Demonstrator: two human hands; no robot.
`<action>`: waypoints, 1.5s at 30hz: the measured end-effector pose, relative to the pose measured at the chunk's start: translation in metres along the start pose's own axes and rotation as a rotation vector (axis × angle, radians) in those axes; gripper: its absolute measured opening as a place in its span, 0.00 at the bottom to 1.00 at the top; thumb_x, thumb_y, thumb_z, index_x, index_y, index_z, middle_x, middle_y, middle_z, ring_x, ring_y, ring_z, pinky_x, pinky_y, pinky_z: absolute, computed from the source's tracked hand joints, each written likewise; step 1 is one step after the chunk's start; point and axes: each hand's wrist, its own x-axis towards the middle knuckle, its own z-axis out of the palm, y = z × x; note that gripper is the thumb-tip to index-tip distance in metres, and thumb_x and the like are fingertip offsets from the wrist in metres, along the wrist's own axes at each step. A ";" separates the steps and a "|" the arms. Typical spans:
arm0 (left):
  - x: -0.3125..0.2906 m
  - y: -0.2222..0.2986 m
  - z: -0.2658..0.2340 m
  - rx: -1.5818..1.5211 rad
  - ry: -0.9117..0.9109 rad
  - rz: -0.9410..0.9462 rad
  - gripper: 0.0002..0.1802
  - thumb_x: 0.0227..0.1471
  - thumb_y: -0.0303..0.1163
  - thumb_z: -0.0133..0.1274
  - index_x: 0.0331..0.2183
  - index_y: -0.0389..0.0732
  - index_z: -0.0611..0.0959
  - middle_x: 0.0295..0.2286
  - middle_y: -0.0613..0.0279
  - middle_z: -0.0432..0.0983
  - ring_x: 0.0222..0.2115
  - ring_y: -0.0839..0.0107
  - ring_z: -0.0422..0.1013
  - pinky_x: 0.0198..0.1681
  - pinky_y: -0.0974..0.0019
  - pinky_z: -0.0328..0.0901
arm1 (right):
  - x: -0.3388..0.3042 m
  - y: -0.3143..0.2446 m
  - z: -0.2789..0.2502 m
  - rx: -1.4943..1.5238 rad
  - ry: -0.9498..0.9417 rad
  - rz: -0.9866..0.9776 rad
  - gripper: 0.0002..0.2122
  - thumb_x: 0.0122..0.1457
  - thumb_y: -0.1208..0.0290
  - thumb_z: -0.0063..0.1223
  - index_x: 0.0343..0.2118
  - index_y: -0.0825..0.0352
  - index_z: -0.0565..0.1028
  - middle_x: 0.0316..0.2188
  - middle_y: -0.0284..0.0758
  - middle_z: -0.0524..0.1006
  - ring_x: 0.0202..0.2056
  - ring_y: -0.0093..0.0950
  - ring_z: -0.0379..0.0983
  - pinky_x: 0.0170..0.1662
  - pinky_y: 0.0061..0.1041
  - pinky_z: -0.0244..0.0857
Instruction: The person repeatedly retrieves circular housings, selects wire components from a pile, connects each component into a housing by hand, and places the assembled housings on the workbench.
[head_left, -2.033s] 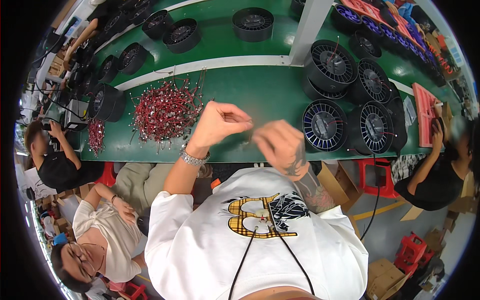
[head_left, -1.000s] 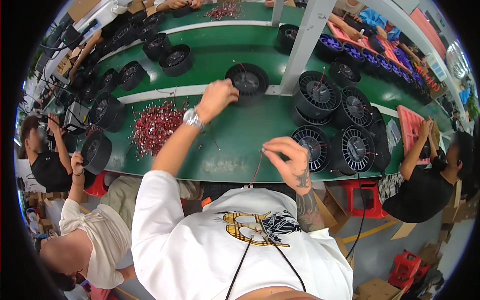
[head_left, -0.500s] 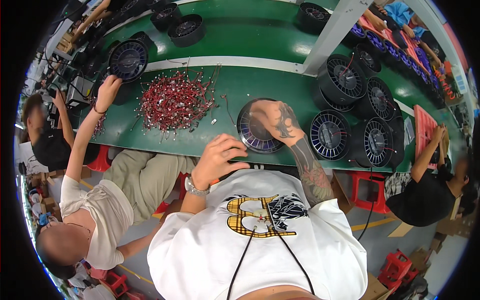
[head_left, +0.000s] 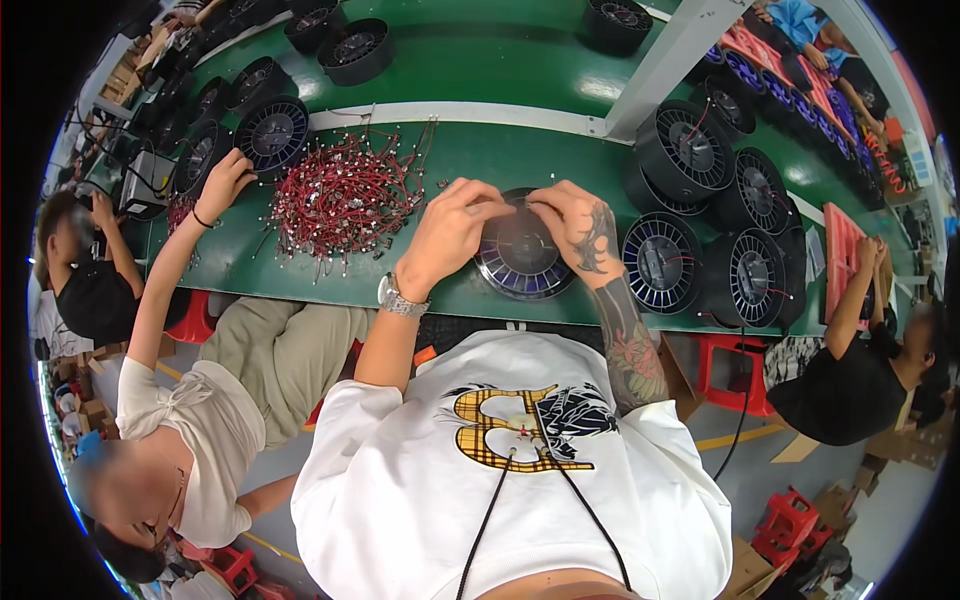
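A round black fan (head_left: 520, 268) with a blue-edged grille lies flat on the green table (head_left: 470, 150), right in front of me. Both of my hands are over its hub. My left hand (head_left: 450, 235), with a metal watch at the wrist, pinches its fingertips together at the fan's far rim. My right hand (head_left: 572, 225), tattooed, pinches the same spot from the other side. The fingertips nearly touch and seem to hold a thin wire of the fan, which is barely visible. A heap of red wires (head_left: 345, 195) lies to the left of my left hand.
More black fans are stacked to the right (head_left: 690, 150) (head_left: 745, 278) and along the far side (head_left: 355, 48). A white post (head_left: 665, 65) rises behind. A co-worker's hand (head_left: 225, 180) on my left rests on another fan (head_left: 270, 130). Another person sits at the right (head_left: 850, 390).
My left hand reached far out for a fan and the fan came to the near edge. Since half a second ago, my left hand rose from the table edge to join my right on it.
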 end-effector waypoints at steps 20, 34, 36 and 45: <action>-0.001 0.002 0.000 0.086 -0.179 0.106 0.25 0.43 0.16 0.52 0.44 0.40 0.89 0.39 0.61 0.78 0.39 0.60 0.72 0.45 0.61 0.71 | 0.002 0.006 0.019 -0.152 0.136 -0.088 0.04 0.57 0.73 0.61 0.35 0.62 0.83 0.29 0.35 0.78 0.33 0.39 0.77 0.38 0.38 0.71; 0.010 0.003 0.002 0.273 -0.281 0.216 0.22 0.46 0.22 0.53 0.45 0.41 0.88 0.42 0.62 0.77 0.41 0.62 0.71 0.47 0.61 0.71 | -0.001 0.010 0.027 -0.237 0.178 -0.105 0.04 0.56 0.72 0.63 0.34 0.62 0.84 0.29 0.34 0.79 0.35 0.35 0.78 0.39 0.35 0.69; 0.008 0.001 0.002 0.266 -0.273 0.225 0.22 0.46 0.22 0.53 0.45 0.41 0.88 0.42 0.63 0.77 0.42 0.62 0.71 0.47 0.61 0.71 | -0.002 0.009 0.028 -0.246 0.179 -0.091 0.04 0.56 0.72 0.63 0.34 0.63 0.84 0.29 0.33 0.79 0.35 0.35 0.77 0.40 0.35 0.69; 0.009 0.003 0.004 0.280 -0.344 0.211 0.22 0.47 0.23 0.53 0.45 0.42 0.88 0.49 0.61 0.75 0.42 0.61 0.73 0.50 0.60 0.71 | -0.002 0.009 0.028 -0.242 0.165 -0.067 0.05 0.56 0.72 0.63 0.34 0.63 0.84 0.29 0.33 0.78 0.35 0.35 0.77 0.40 0.35 0.69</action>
